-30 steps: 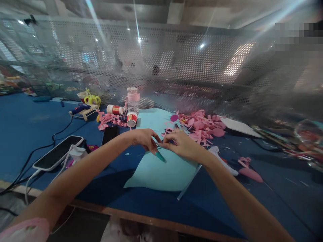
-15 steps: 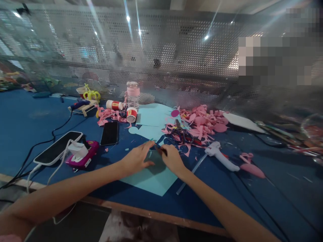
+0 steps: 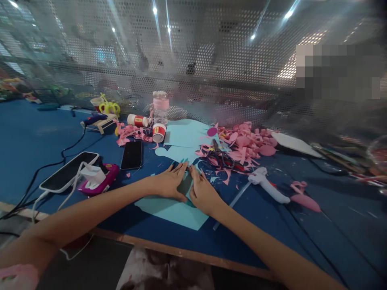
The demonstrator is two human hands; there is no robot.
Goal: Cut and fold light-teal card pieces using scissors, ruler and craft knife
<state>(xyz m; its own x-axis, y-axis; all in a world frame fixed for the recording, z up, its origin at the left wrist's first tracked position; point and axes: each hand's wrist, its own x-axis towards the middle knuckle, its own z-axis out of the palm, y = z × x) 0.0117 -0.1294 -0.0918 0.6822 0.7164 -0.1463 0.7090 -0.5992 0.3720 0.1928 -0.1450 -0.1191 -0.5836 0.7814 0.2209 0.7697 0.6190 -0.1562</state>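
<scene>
A light blue-green sheet of paper (image 3: pixel 187 219) lies in front of me on the blue table. My left hand (image 3: pixel 171 182) rests over its upper part, open, fingers stretched forward and thumb apart. Close beside it, my right hand (image 3: pixel 204 192) bears down on the same sheet with bent fingers. A small dark bit shows at its fingertips; what it belongs to is hidden. Just beyond the hands are more blue paper (image 3: pixel 187 133) and dark-handled scissors (image 3: pixel 222 159). To the right lies a white glue gun (image 3: pixel 267 185) with a clear glue stick (image 3: pixel 232 204).
Pink paper scraps (image 3: pixel 242 139) are heaped at the back right. Red-and-white paper cups (image 3: pixel 159 133) stand by a clear bottle (image 3: pixel 160 106). At left are a black phone (image 3: pixel 132 155), a white-edged device (image 3: pixel 69 172) and a purple power socket (image 3: pixel 109 177) with cables.
Both hands have shifted slightly and lie lower over the sheet. The dark slim object seen in my right hand is now mostly hidden. The camera view has tilted down a little.
</scene>
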